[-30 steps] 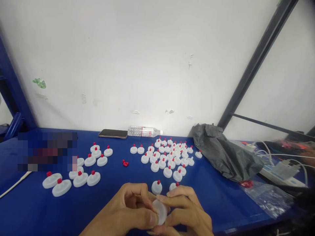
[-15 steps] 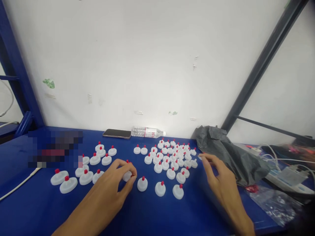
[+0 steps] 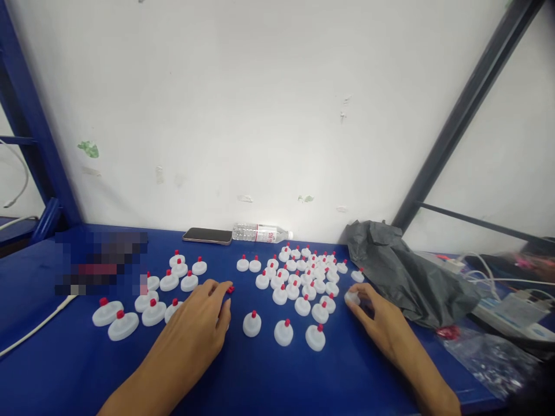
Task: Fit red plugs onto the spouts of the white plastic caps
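Observation:
My left hand [image 3: 199,320] is low over the table, thumb and index finger apart. Its index fingertip is at a small red cap [image 3: 230,289], and no object shows between the fingers. My right hand [image 3: 379,318] pinches a white round lid [image 3: 352,297] between thumb and fingers; no red tip is visible on it. Between the hands stand several white lids with red tips, bunched at the back, with a looser row in front that includes a red-tipped lid [image 3: 283,333]. Another group, with a red-tipped lid [image 3: 123,326], stands left of my left hand and is partly hidden by it.
A phone [image 3: 207,236] and a clear plastic bottle [image 3: 262,233] lie along the wall. At the right are a black plastic bag [image 3: 403,277], a clear bag [image 3: 489,358] and a power strip with cables [image 3: 515,315]. A white cable [image 3: 37,326] crosses the left side.
My left hand has let go of a red-tipped lid and opened at the red cap. My right hand has moved down from a red-tipped lid and taken hold of the tipless one.

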### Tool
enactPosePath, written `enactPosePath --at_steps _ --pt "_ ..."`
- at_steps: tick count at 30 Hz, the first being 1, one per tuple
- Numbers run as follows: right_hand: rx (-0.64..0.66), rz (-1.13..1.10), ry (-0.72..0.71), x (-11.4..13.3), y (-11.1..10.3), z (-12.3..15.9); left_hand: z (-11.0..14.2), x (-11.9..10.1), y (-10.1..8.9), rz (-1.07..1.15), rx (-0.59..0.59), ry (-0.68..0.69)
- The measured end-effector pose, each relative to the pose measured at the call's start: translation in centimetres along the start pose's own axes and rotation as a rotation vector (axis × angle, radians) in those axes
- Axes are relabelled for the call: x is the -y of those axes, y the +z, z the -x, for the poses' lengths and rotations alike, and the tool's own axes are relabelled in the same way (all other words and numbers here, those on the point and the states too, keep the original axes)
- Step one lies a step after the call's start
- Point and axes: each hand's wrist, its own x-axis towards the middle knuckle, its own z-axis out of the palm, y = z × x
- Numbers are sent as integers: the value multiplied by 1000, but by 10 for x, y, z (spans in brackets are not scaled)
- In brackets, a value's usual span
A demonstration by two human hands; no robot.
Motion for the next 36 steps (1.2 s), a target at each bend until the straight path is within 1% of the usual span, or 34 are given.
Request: enactPosePath --at_steps 4,8,15,20,26,29,31,33,35,36 --pt "5 -20 7 0 0 2 2 2 11 -170 28 50" --pt "43 -20 31 2 -1 4 3 3 14 -264 39 81" --pt "42 -10 13 4 -2 5 -2 -3 5 -252 117 30" --pt "44 -27 -4 5 -2 5 -4 -8 2 -275 159 74" --pt "-74 -136 48 8 -3 5 -7 -10 4 -307 182 149" --pt "-127 -146 46 15 -6 6 -8 -9 5 -337 181 185" --pt "-192 -132 44 23 -8 8 -9 -7 6 -352 146 210" --pt "-279 -142 33 37 -11 14 -8 -7 4 -341 87 229" --pt "-354 -186 -11 55 -12 24 -7 -9 1 -272 24 251" --pt "-371 -210 -40 66 -12 29 -7 -11 -2 -204 -14 255"
